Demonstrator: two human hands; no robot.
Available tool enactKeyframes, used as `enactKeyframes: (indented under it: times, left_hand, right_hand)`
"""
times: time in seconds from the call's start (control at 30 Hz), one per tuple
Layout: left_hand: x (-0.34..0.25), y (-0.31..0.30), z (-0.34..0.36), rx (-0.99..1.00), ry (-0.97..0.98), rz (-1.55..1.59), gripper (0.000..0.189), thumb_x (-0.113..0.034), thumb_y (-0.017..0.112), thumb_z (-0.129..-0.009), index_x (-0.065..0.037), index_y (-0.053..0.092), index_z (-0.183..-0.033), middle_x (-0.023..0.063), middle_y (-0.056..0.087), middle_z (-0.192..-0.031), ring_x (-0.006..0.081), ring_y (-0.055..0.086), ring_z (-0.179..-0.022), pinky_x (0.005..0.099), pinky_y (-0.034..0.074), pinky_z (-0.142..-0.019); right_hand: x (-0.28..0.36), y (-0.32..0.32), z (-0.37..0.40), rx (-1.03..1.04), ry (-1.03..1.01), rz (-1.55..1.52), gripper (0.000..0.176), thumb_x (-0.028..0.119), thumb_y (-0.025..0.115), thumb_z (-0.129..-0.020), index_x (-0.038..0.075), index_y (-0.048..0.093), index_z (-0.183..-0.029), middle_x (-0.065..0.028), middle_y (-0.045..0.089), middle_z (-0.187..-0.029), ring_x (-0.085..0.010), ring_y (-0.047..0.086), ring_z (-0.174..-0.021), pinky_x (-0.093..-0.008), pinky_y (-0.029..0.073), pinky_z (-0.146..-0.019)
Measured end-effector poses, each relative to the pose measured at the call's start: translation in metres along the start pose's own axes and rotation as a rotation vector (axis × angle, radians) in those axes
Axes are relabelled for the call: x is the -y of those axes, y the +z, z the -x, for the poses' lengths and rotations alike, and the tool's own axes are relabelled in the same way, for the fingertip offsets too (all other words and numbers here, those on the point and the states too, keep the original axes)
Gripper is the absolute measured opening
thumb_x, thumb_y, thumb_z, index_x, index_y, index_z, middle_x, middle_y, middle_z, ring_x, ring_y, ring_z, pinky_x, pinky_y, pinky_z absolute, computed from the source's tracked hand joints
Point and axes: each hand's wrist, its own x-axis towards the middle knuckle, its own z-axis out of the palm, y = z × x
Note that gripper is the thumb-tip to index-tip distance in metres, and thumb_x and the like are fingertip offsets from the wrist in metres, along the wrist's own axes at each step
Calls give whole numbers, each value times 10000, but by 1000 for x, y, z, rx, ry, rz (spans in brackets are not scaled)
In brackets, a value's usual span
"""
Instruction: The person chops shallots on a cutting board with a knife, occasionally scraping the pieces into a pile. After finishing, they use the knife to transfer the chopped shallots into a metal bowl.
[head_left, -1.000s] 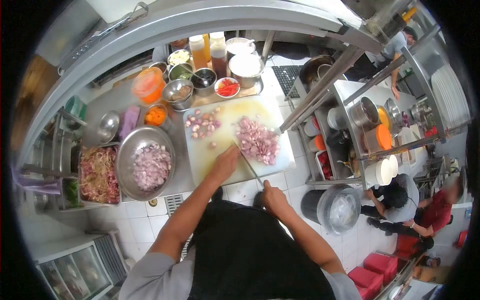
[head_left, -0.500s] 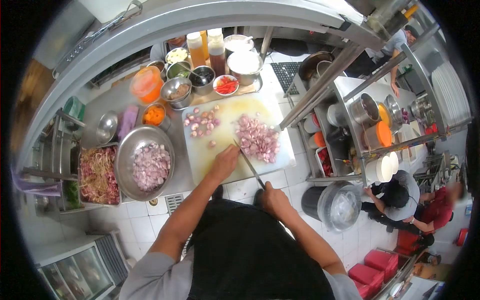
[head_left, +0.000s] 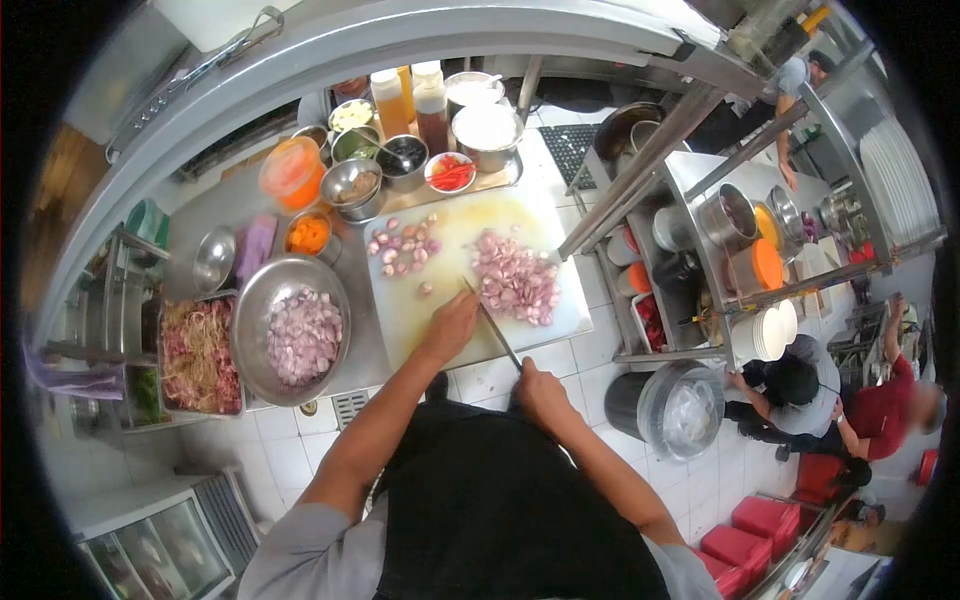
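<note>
My right hand (head_left: 545,392) grips the handle of a knife (head_left: 495,330), its blade slanting up and left over the white cutting board (head_left: 400,330). My left hand (head_left: 453,320) rests on the board with fingers curled beside the blade; whatever they pinch is hidden. To the right of the blade lies a heap of sliced shallots (head_left: 515,275). Several whole peeled shallots (head_left: 405,245) sit at the board's upper left, and a single shallot (head_left: 425,288) lies just above my left hand. On the left, a large steel bowl (head_left: 250,360) holds more shallot slices.
A tray of reddish, stringy food (head_left: 200,350) stands left of the bowl. Behind the board are sauce bottles (head_left: 432,110), a bowl of red chillies (head_left: 450,173) and a lidded orange tub (head_left: 290,175). A lined bin (head_left: 680,410) stands at right, near co-workers.
The knife has shifted slightly left and up with my right hand, so its tip lies closer above my left fingers. A co-worker in red at the right has raised an arm.
</note>
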Motion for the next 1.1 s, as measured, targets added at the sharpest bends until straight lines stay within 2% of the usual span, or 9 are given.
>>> enactKeyframes:
  times: [0.13, 0.2, 0.3, 0.5, 0.67, 0.77, 0.83, 1.03, 1.1]
  left_hand:
    - [-1, -1, 0, -15, -3, 10, 104, -20, 564, -912, -30, 565, -1015, 183, 546, -948, 415, 595, -853, 486, 490, -717]
    - [-1, -2, -1, -9, -10, 15, 100, -18, 561, -915, -31, 567, -1014, 183, 546, -948, 414, 597, -853, 484, 491, -716]
    - [-2, -3, 0, 12, -19, 2, 96, -15, 555, -921, -26, 568, -1015, 183, 545, -947, 412, 599, -851, 478, 493, -717]
    - [-1, -4, -1, 13, -21, -12, 83, -30, 554, -929, -15, 563, -1010, 184, 548, -951, 414, 602, -853, 479, 499, -723]
    - [0, -4, 3, 1, -29, -31, 113, -37, 553, -927, -19, 572, -1036, 178, 569, -986, 420, 607, -859, 484, 511, -738]
    - [-6, -19, 5, -43, -205, -92, 214, -2, 558, -903, -8, 595, -1114, 177, 574, -1044, 403, 605, -926, 475, 511, -798]
    - [-1, -35, 5, -323, -122, -238, 294, 34, 569, -875, 9, 611, -1165, 178, 563, -1091, 381, 581, -1018, 457, 496, -856]
    - [31, -44, 9, -271, -113, -305, 240, 29, 591, -880, 51, 636, -1115, 177, 561, -1125, 345, 566, -1052, 410, 484, -929]
    - [39, -43, 11, -284, -174, -221, 229, 29, 599, -884, 56, 635, -1109, 173, 563, -1122, 318, 589, -995, 388, 506, -873]
  right_hand:
    - [5, -8, 2, 1, 23, -14, 230, 152, 548, -940, -23, 483, -1074, -338, 662, -852, -526, 648, -846, -602, 502, -761]
    - [-1, -8, 10, -81, -84, -58, 210, 138, 522, -931, -33, 468, -1041, -347, 625, -726, -548, 620, -711, -628, 493, -662]
    - [-10, -5, 14, -67, -80, -33, 212, 131, 531, -926, -37, 465, -1037, -344, 615, -699, -548, 615, -700, -632, 488, -666]
    - [-7, 4, 5, -39, -20, -61, 221, 174, 548, -949, -13, 490, -1051, -332, 652, -818, -538, 635, -817, -623, 489, -738]
    - [-8, 8, -16, -68, -60, -95, 242, 190, 544, -961, -7, 493, -1092, -334, 650, -822, -545, 624, -818, -627, 477, -758]
    - [-7, -8, -11, -79, -103, -138, 231, 186, 531, -967, -12, 490, -1079, -333, 638, -801, -546, 612, -804, -620, 466, -740]
    - [-13, -12, -8, -92, -127, -155, 218, 177, 524, -968, -20, 486, -1053, -331, 627, -780, -545, 603, -792, -613, 457, -719]
    - [-20, -15, -11, 63, -179, -127, 240, 221, 514, -989, -10, 512, -1051, -338, 628, -812, -540, 604, -827, -619, 448, -747]
    - [-19, -13, -14, 45, -167, -128, 236, 230, 512, -995, -6, 508, -1000, -321, 617, -763, -543, 593, -785, -603, 441, -717]
